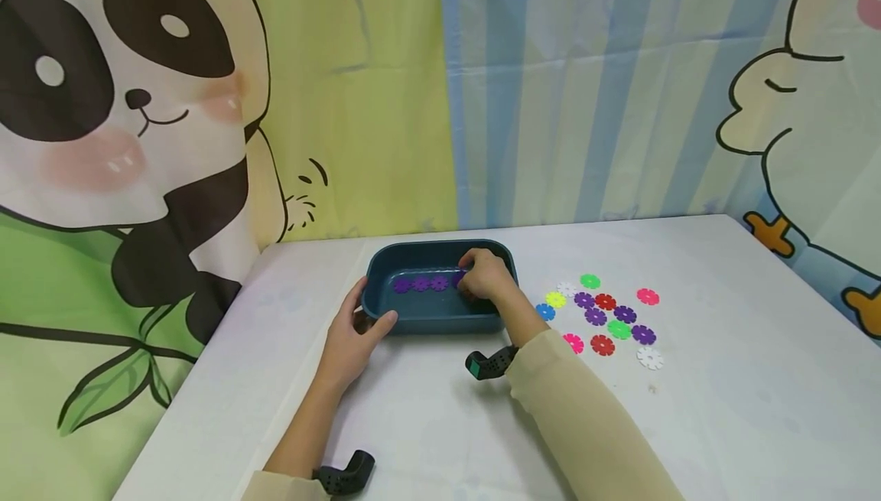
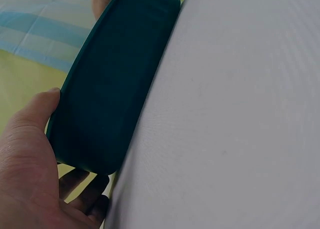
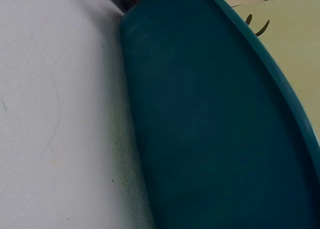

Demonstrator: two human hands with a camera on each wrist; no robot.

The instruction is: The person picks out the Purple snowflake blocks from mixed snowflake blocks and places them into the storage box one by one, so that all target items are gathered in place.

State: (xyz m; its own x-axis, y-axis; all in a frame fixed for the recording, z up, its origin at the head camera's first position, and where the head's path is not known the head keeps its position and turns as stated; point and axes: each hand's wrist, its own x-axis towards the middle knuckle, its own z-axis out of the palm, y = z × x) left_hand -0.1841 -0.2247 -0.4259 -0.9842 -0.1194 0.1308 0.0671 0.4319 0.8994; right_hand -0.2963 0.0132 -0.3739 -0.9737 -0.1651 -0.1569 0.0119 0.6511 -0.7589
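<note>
A dark teal plastic tray (image 1: 440, 325) with raised walls stands on the white table. My left hand (image 1: 347, 344) grips its left end, thumb at the front rim and fingers round the end wall; the left wrist view shows this hand (image 2: 30, 164) close up. Inside the tray, purple snowflake discs (image 1: 420, 284) lie in a row. At the row's right end my right hand (image 1: 487, 275) reaches in over the rim and pinches another purple snowflake disc (image 1: 459, 279), partly hidden by the fingers. In the right wrist view the tray wall (image 3: 210, 114) hides this hand.
Right of the tray, loose snowflake discs lie scattered on the table (image 1: 743, 379): purple (image 1: 643, 334), red (image 1: 602, 345), green (image 1: 590, 281), pink (image 1: 648, 297), blue (image 1: 545, 311), yellow (image 1: 555, 300) and white (image 1: 650, 357). Behind the table hangs a printed curtain (image 1: 372, 103).
</note>
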